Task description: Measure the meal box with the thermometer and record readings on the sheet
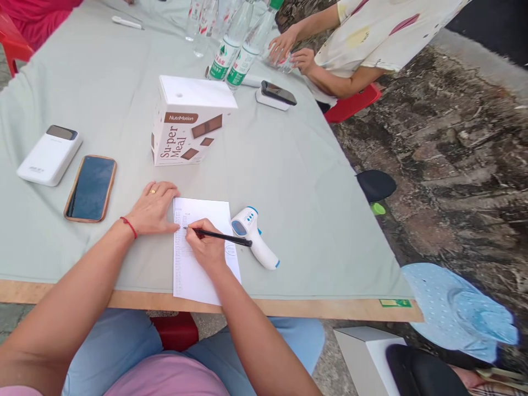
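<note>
A white sheet of paper (202,275) with printed columns lies near the table's front edge. My right hand (207,246) rests on it, fingers closed round a black pen (225,236) whose tip meets the left part of the page. Along the sheet's left edge lies my left hand (154,210), flat with fingers stretched out, its fingertips and thumb touching the paper. Just right of the page is a white and blue infrared thermometer (256,239), lying on its side.
A NutriMotion box (198,93) stands beyond the paper. To the left lie a phone (91,188) and a white power bank (50,155). Water bottles (243,58) and another phone (278,93) are farther back. Across the table, another person's hands (289,52) hold something clear.
</note>
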The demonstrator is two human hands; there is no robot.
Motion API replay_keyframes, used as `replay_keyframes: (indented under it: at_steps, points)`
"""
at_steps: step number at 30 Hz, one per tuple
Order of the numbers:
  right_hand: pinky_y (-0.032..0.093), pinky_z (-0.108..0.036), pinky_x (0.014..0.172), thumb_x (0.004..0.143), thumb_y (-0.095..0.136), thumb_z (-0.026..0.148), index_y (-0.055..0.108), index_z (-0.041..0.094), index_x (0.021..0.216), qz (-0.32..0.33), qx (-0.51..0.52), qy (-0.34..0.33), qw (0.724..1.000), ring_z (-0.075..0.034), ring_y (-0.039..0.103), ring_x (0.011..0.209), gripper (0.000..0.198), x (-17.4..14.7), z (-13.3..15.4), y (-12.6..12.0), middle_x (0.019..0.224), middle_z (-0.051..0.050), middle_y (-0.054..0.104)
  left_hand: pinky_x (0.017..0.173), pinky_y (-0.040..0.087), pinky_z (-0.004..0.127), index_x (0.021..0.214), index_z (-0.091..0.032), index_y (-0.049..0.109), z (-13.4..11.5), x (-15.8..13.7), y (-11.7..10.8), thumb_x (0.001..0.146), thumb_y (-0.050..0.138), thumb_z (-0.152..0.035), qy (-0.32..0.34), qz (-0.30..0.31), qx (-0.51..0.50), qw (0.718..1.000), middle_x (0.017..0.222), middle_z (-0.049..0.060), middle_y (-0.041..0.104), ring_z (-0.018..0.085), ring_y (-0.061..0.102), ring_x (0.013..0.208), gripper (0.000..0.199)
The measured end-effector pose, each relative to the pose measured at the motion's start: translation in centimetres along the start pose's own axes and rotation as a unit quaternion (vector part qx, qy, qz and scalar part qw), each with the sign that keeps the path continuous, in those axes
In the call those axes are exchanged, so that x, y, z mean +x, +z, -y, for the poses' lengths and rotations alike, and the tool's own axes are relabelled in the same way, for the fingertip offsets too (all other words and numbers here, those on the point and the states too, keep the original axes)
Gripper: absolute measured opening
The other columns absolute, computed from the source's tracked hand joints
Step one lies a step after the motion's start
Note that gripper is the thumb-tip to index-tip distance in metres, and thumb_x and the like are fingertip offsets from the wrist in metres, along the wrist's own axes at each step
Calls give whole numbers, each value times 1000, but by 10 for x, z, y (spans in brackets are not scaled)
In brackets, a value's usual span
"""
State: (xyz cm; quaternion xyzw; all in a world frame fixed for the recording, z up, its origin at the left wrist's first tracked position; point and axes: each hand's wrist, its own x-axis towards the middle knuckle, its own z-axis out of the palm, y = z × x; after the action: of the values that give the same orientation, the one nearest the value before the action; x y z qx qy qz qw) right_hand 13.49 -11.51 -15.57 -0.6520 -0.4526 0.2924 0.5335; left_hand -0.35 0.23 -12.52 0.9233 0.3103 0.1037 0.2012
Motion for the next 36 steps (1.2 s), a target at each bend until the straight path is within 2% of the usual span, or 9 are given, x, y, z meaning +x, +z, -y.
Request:
replay_keyframes:
  at_steps: [17, 23, 27, 36]
  points:
    - [40, -26, 52, 66, 52, 26, 53, 22, 63, 5, -5, 6, 1000, -12, 47, 52, 5, -1, 0, -1, 55, 5, 52, 115, 19, 54, 117, -17, 49, 2, -1, 2, 65, 71, -40, 6, -9, 0, 1000, 133, 17, 50, 31, 45, 126, 61]
    - [40, -26, 52, 66, 53, 29, 55, 22, 62, -25, 12, 28, 999, -13, 47, 54, 9, 0, 3, -1, 57, 3, 54, 114, 20, 54, 116, -19, 49, 3, 0, 3, 64, 71, -40, 11, -14, 2, 1000, 131, 16, 51, 32, 46, 126, 60]
    - [41, -26, 53, 65, 53, 30, 55, 22, 62, -23, 7, 31, 999, -13, 47, 54, 9, 0, 3, -1, 58, 3, 54, 114, 20, 53, 116, -19, 49, 2, 0, 2, 64, 71, -40, 10, -13, 0, 1000, 131, 16, 51, 31, 46, 126, 60]
    - [40, -26, 53, 66, 52, 30, 53, 22, 63, -18, -6, 19, 1000, -12, 46, 53, 8, 0, 0, 0, 56, 5, 52, 115, 19, 54, 116, -17, 51, 2, 0, 3, 65, 71, -44, 9, -9, 13, 1000, 132, 17, 50, 32, 45, 126, 61]
